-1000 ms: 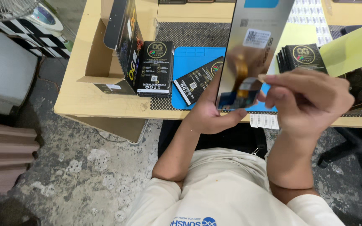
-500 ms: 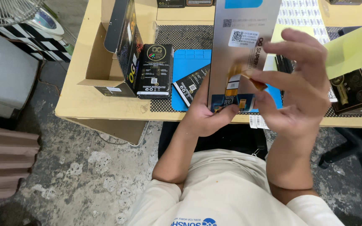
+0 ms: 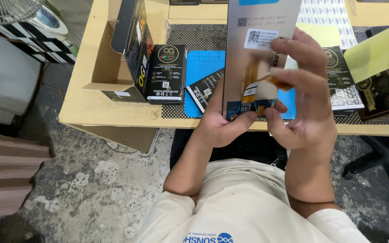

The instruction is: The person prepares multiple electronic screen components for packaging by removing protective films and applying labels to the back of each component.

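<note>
Head view: both hands [image 3: 266, 112] hold flat grey screen panel [image 3: 253, 58].

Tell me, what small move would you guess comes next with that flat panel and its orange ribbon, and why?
Probably laying the orange ribbon flat against the panel. The left hand props the panel upright by its lower edge, while the right hand has the ribbon's loose end pinched and lifted off the panel's back. That is only a guess.

A phone-repair workshop: wooden workbench [image 3: 113, 112], blue repair mat [image 3: 203, 67], stacked black parts boxes [image 3: 166, 74], rough concrete floor [image 3: 100, 180].
</note>
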